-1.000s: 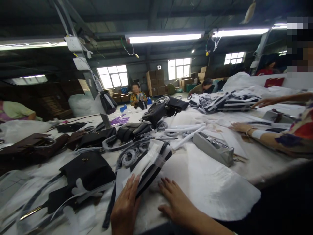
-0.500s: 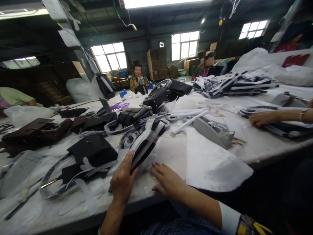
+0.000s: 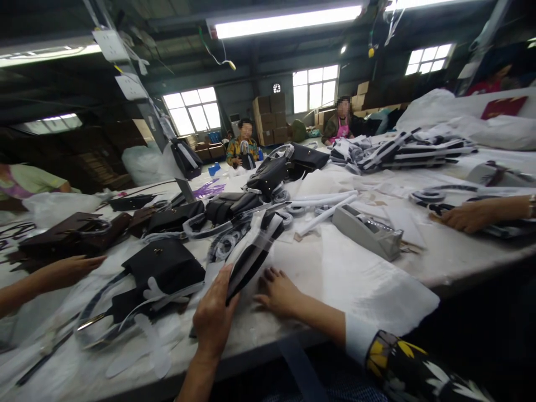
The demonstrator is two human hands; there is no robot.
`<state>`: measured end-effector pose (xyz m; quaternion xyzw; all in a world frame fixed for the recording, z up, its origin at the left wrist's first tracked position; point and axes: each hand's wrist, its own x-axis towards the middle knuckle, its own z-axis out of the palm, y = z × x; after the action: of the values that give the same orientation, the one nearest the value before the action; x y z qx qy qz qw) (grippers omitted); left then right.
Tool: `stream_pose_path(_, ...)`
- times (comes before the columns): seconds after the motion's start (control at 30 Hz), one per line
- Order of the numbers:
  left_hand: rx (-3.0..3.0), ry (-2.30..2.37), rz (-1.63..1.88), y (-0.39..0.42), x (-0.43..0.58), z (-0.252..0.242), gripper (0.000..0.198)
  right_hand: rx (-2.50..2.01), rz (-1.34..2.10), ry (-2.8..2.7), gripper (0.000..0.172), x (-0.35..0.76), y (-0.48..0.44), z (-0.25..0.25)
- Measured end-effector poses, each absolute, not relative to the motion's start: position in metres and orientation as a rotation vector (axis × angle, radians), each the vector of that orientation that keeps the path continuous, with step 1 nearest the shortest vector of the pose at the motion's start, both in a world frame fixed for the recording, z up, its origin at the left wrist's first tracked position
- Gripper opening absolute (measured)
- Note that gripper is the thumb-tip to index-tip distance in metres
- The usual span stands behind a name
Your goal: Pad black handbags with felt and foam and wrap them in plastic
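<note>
A black piece wrapped in white paper and clear plastic (image 3: pixel 255 251) stands tilted up on the white table (image 3: pixel 456 259). My left hand (image 3: pixel 215 315) grips its near end, thumb on top. My right hand (image 3: pixel 280 291) lies just to its right, fingers stretched flat on the white paper sheet (image 3: pixel 377 285), touching the piece's lower side.
A black bag with a gold clasp (image 3: pixel 163 268) and loose straps lie to the left. A grey tape dispenser (image 3: pixel 368 231) stands to the right. One co-worker's hand (image 3: pixel 67 271) reaches in from the left, another's (image 3: pixel 464 215) from the right. More bags (image 3: pixel 268 178) are piled behind.
The view shifted slightly. A co-worker's hand has come in from the left. My hands stay on the wrapped piece, the right hand a little closer to it.
</note>
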<state>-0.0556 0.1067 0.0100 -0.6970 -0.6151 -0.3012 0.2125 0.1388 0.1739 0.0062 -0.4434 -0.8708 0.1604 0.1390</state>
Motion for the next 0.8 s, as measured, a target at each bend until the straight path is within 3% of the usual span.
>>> stream_pose_path(0.07, -1.930, -1.692, -0.850, 0.107, -0.056, 0.010, 0.073, -1.099, 0.490, -2.613, 0.075, 0.130, 0.184, -0.002)
stream_pose_path(0.17, -1.930, -1.682, -0.870, 0.108, -0.057, 0.009, 0.074, -0.879, 0.473, -2.651, 0.068, 0.126, 0.189, -0.002)
stream_pose_path(0.4, -1.951, -1.644, -0.859, 0.111, -0.059, 0.002, 0.075, -0.879, 0.480, -2.603, 0.071, 0.138, 0.146, -0.013)
stream_pose_path(0.57, -1.942, -1.609, -0.823, 0.116, -0.058, 0.007, 0.070, -0.796, 0.492, -2.661, 0.052, 0.138, 0.149, -0.012)
stream_pose_path(0.8, -1.970, -1.542, -0.789, 0.120, -0.058, 0.034, 0.068, -0.620, 0.413, -2.632, 0.044, 0.152, 0.135, -0.017)
